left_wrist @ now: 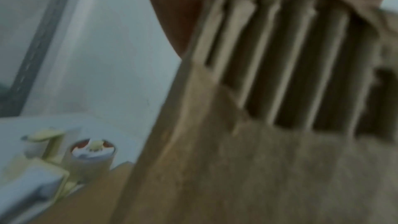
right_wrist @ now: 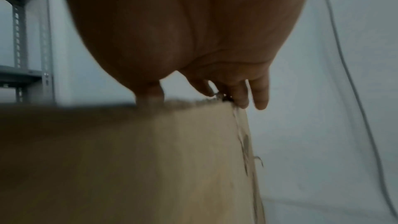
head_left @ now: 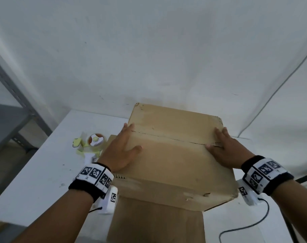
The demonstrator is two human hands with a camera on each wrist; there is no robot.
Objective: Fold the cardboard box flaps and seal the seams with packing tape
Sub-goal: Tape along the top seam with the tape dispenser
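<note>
Now both flaps under spread left hand (head_left: 120,151) and right hand (head_left: 227,149), box (head_left: 175,165) between

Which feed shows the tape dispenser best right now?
The head view: the tape dispenser lies whole on the white table, left of the cardboard box. The left wrist view shows it blurred at the lower left. The right wrist view does not show it.

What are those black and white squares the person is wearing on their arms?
Each bare arm has a black wristband with white blocks printed in black square code patterns. The other wristband matches it. Under each wrist hangs a small white box with another code square, and a thin black cable trails from the right one. No sleeves or gloves.
</note>
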